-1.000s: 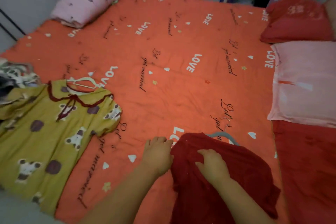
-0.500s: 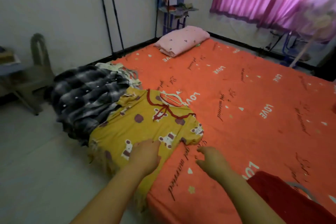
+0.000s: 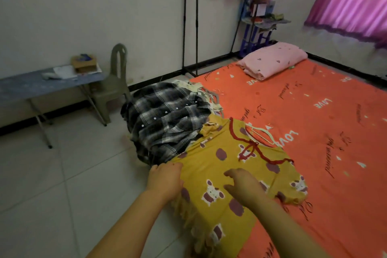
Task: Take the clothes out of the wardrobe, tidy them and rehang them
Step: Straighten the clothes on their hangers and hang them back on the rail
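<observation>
Fingers (image 3: 167, 167) of the left hand (image 3: 164, 182) curl down at the side edge of the yellow cartoon-print dress with red trim (image 3: 211, 165); whether they pinch the cloth cannot be told. Right hand (image 3: 244, 187) lies over the dress's middle, palm down, its fingers (image 3: 230, 173) spread and loosely bent, pointing to 9 o'clock. The dress lies flat at the near corner of the orange printed bed (image 3: 314, 132), on a white plastic hanger (image 3: 261, 133), its hem spilling over the bed's edge at 6 o'clock. A grey plaid shirt heap (image 3: 165, 123) touches it at 11 o'clock. Pale tiled floor (image 3: 62, 184) opens wide at 9 o'clock; bare sheet stretches from 1 to 3 o'clock.
</observation>
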`<move>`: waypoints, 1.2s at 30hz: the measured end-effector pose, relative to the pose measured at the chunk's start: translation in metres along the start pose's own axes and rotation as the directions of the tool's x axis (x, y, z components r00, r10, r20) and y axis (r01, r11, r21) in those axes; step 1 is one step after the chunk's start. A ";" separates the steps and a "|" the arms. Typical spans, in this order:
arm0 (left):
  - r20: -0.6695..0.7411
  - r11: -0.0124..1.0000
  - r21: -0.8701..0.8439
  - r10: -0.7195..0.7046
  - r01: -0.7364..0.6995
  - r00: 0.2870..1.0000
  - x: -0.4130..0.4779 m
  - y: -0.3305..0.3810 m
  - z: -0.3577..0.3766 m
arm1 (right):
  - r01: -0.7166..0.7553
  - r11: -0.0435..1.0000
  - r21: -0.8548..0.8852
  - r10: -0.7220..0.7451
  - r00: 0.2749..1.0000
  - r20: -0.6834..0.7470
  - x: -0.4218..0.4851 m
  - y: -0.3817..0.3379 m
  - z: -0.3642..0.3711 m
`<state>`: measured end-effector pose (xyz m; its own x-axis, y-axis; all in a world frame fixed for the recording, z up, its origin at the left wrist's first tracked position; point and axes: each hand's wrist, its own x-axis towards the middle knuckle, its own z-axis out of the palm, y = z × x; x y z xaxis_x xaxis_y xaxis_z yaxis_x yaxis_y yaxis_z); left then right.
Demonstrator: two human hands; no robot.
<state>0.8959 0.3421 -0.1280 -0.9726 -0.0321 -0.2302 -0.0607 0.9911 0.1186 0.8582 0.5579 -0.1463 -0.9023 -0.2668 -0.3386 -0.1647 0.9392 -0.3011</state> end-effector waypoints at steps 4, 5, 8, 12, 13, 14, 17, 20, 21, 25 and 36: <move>0.013 0.999 0.023 -0.036 0.036 0.999 0.052 -0.041 -0.017 | 0.037 0.999 0.028 -0.038 0.999 0.022 0.070 -0.031 -0.004; 0.022 0.999 0.022 -0.046 0.046 0.999 0.066 -0.051 -0.023 | 0.046 0.998 0.033 -0.047 0.998 0.039 0.088 -0.039 -0.006; 0.054 0.998 0.016 -0.061 0.060 0.997 0.107 -0.075 -0.040 | 0.062 0.997 0.052 -0.067 0.994 0.084 0.135 -0.059 -0.016; 0.044 1.000 0.010 -0.029 0.029 0.999 0.164 -0.101 -0.059 | 0.074 0.996 0.039 -0.077 0.993 0.091 0.196 -0.079 -0.030; 0.044 1.000 0.006 -0.016 0.016 0.999 0.177 -0.107 -0.063 | 0.069 0.997 0.036 -0.072 0.994 0.088 0.209 -0.084 -0.033; 0.051 1.000 0.006 -0.004 0.003 0.999 0.191 -0.114 -0.066 | 0.062 0.997 0.038 -0.065 0.994 0.083 0.222 -0.087 -0.036; 0.082 0.999 0.019 0.034 -0.035 0.996 0.236 -0.134 -0.072 | 0.030 0.999 0.041 -0.033 0.996 0.085 0.260 -0.094 -0.041; 0.081 0.995 0.009 0.099 -0.100 0.992 0.287 -0.155 -0.076 | -0.027 0.999 0.043 0.023 0.996 0.088 0.299 -0.102 -0.045; 0.083 0.991 0.009 0.130 -0.131 0.988 0.304 -0.162 -0.077 | -0.054 0.998 0.037 0.051 0.996 0.078 0.312 -0.106 -0.046; 0.121 0.960 0.026 0.273 -0.278 0.955 0.371 -0.192 -0.083 | -0.188 0.982 0.031 0.186 0.981 0.048 0.361 -0.126 -0.048; 0.212 0.882 0.006 0.460 -0.471 0.862 0.507 -0.223 -0.083 | -0.403 0.894 0.198 0.394 0.915 0.084 0.466 -0.135 -0.048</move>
<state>0.3982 0.0943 -0.1912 -0.8191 0.4554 -0.3489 0.4063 0.8899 0.2076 0.4408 0.3170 -0.2202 -0.8573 0.1080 -0.5034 0.2952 0.9041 -0.3088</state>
